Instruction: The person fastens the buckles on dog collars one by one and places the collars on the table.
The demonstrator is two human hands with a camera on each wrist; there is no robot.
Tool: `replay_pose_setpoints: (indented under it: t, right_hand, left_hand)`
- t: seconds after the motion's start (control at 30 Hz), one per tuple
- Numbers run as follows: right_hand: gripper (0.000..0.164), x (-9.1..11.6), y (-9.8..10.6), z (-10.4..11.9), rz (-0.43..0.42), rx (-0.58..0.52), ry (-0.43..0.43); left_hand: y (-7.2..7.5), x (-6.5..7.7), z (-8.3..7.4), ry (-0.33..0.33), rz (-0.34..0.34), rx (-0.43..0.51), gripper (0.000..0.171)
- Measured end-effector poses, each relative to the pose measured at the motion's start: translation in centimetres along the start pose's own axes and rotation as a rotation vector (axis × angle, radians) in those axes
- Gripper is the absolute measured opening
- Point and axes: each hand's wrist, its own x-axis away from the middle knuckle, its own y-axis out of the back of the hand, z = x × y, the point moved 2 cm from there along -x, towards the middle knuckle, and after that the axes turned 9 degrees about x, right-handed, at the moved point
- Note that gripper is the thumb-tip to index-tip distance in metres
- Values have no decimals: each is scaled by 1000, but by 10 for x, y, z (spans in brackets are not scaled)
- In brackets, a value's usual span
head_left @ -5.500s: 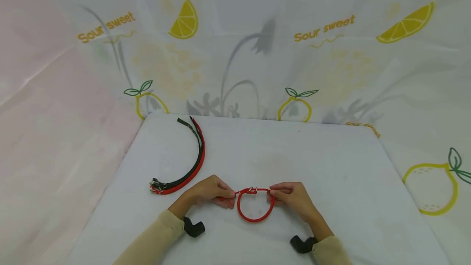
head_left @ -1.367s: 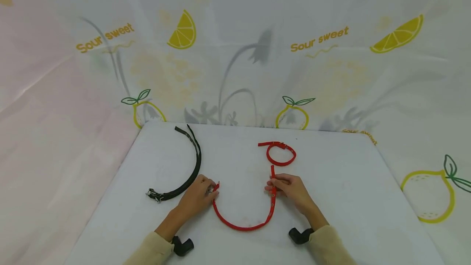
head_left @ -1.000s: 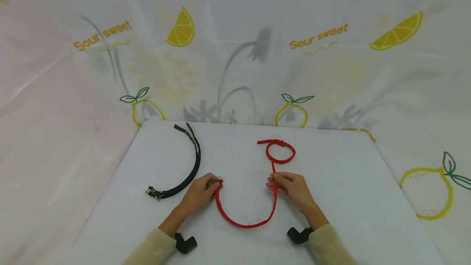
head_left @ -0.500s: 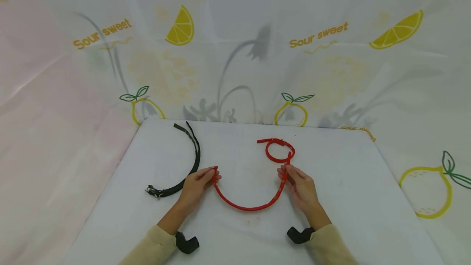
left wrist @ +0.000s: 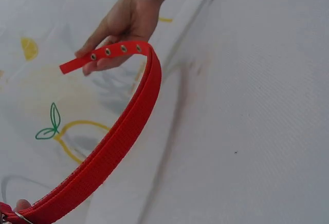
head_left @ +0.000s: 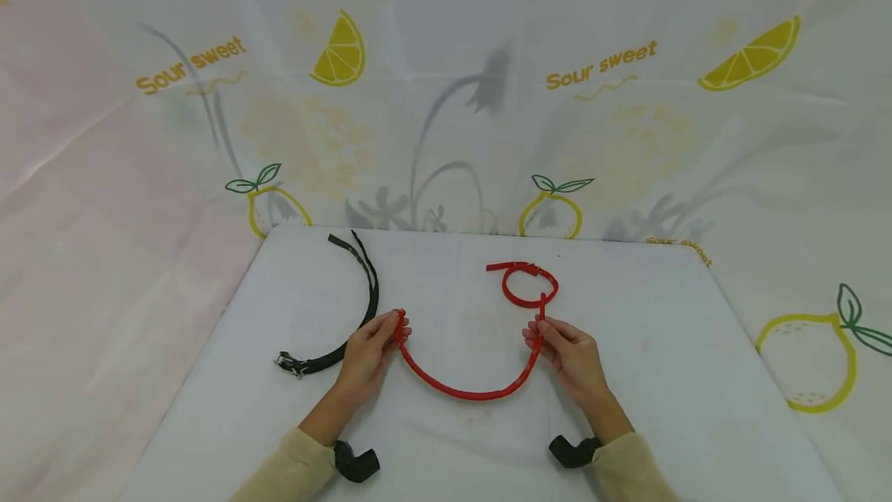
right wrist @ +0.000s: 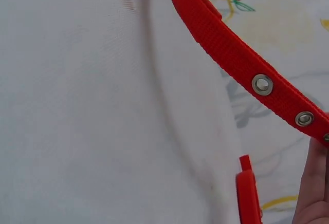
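Note:
A red collar hangs in a U between my two hands, above the white table. My left hand pinches its buckle end; a metal ring shows there in the left wrist view. My right hand pinches the other end, which has several metal eyelets. A second red collar, buckled into a small loop with its tail pointing left, lies farther back on the table. In the head view the held collar's free tip overlaps that loop's right side.
Black collars lie curved at the table's left, buckles toward me, partly behind my left hand. The white table ends at the back against a lemon-print cloth. Black wrist-worn pieces sit at both wrists.
Earlier, both hands held a looped red collar, which now lies at the back. Another red collar has left the pile at left. Lately both hands have lifted it and drawn its ends apart.

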Motion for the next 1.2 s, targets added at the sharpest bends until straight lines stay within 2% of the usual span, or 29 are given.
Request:
replay_pose_setpoints:
  t: [0.13, 0.23, 0.4, 0.53, 0.7, 0.8, 0.93, 1.03, 1.1, 1.2]
  right_hand:
    - [42, 5, -8, 4, 69, 78, 65]
    - [32, 9, -15, 7, 104, 190, 113]
    - [30, 16, -28, 11, 152, 405, 156]
    - [31, 20, -37, 11, 170, 517, 166]
    - [25, 26, -51, 14, 216, 670, 238]
    - [21, 34, -64, 25, 259, 736, 306]
    - [19, 44, -78, 34, 298, 795, 375]
    - [20, 46, -83, 35, 308, 829, 412]
    - [20, 48, -85, 37, 314, 847, 445]
    - [20, 50, -86, 39, 318, 878, 495]
  left_hand:
    - [-12, 4, -4, -34, 53, 6, 40]
    - [-21, 8, -7, -49, 89, -22, 38]
    - [-34, 15, -8, -52, 164, -179, 36]
    - [-43, 21, -7, -50, 232, -312, 34]
    - [-59, 33, -12, -83, 328, -438, 30]
    - [-69, 41, -15, -113, 366, -504, 27]
    - [-72, 41, -10, -160, 395, -566, 25]
    - [-74, 42, -8, -193, 411, -595, 25]
    - [-79, 46, -12, -209, 423, -612, 25]
    - [-80, 47, -13, -212, 429, -639, 24]
